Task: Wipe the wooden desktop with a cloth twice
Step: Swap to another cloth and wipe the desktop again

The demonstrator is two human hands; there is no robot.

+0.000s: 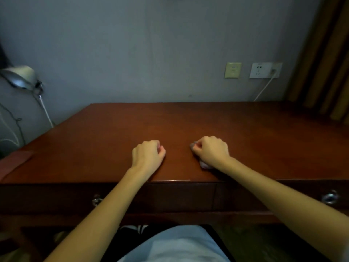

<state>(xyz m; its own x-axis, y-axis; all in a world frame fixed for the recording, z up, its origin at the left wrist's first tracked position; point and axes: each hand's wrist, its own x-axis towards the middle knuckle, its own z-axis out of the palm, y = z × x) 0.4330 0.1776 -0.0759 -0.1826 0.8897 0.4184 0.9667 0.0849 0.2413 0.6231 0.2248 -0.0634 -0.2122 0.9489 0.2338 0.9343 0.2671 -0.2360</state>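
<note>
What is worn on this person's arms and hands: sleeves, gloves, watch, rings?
Nothing worn shows. The left forearm and right forearm are bare along what shows clearly, with no cuff. The left hand and right hand are ungloved; no watch, bracelet or ring is visible, though the picture is dim.

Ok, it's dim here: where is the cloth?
Head view, right of centre: the cloth is bunched under the right hand, on the desktop near its front edge.
</note>
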